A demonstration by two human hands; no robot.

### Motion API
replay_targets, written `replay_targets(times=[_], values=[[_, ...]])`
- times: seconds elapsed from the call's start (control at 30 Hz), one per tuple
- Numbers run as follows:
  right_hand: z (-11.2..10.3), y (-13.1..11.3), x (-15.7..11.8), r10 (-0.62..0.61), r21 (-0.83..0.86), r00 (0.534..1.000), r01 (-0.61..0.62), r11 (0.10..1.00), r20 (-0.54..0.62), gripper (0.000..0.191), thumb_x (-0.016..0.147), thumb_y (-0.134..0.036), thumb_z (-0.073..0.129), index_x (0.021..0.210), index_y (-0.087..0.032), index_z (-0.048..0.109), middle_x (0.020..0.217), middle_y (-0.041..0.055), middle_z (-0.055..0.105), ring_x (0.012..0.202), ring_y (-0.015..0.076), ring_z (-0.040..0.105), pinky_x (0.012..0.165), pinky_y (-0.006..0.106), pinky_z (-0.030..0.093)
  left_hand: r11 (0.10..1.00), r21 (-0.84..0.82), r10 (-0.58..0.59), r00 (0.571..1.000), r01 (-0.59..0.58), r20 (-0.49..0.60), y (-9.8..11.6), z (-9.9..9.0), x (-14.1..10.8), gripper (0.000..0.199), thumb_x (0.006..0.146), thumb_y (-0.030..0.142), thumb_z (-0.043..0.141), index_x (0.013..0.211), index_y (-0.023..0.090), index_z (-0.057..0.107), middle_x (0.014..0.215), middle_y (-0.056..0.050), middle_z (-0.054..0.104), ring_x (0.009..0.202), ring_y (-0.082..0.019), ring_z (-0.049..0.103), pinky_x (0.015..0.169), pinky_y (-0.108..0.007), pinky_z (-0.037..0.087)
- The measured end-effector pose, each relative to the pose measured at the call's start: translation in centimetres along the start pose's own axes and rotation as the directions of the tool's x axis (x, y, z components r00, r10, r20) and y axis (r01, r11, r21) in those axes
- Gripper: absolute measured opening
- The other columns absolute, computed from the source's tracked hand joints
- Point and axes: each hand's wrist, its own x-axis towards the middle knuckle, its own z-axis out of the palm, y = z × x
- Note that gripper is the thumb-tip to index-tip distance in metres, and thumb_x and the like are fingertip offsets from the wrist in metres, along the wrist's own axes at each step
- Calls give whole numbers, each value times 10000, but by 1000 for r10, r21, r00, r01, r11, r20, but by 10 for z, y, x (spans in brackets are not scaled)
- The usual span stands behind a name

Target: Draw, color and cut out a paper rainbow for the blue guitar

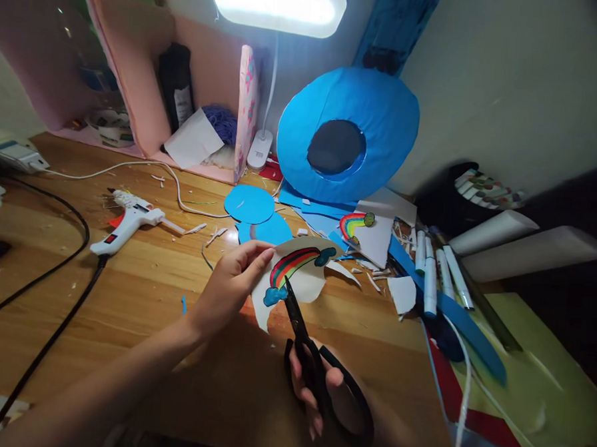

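My left hand (228, 286) pinches the left edge of a white paper piece (308, 287) between thumb and fingers. A coloured rainbow with blue clouds (296, 263) is drawn on that paper. My right hand (315, 384) is wrapped round the handles of large black scissors (296, 313). Their blades look closed, and the tip lies at the rainbow's inner edge beside the left cloud. Just behind the paper are two blue paper discs (249, 203). Another rainbow drawing (353, 226) lies on white paper farther back to the right.
A glue gun (128, 221) with a black cable lies at the left. Behind stand a pink box (146, 75) and a large blue ring (293, 130), under a lamp (280, 6). White markers (430, 277), paper scraps and a blue strip (477, 336) are on the right.
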Motion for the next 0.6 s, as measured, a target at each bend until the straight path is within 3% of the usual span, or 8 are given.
replay_targets(times=[0.27,0.47,0.6], values=[[0,-6,-2,66,14,998,-66,998,3,649,644,-746,613,904,-161,504,624,-61,418,436,28,375,409,135,430,1000,-12,-26,1000,26,13,2,-1,0,237,844,379,571,890,158,643,748,-16,589,679,-131,507,582,-210,400],[1,-7,-3,30,-73,999,-31,997,-23,668,652,-785,557,873,-156,511,596,-64,401,411,19,324,356,115,326,998,-49,-32,999,33,19,2,-2,2,245,827,391,593,879,159,652,753,-12,600,655,-119,510,558,-202,392],[1,-9,-2,63,-92,998,-65,994,-21,704,617,-818,545,873,-164,497,561,-82,384,378,21,321,351,135,366,995,-84,-51,998,54,39,4,-2,2,242,828,383,598,913,163,654,781,-17,623,647,-113,521,531,-193,384]])
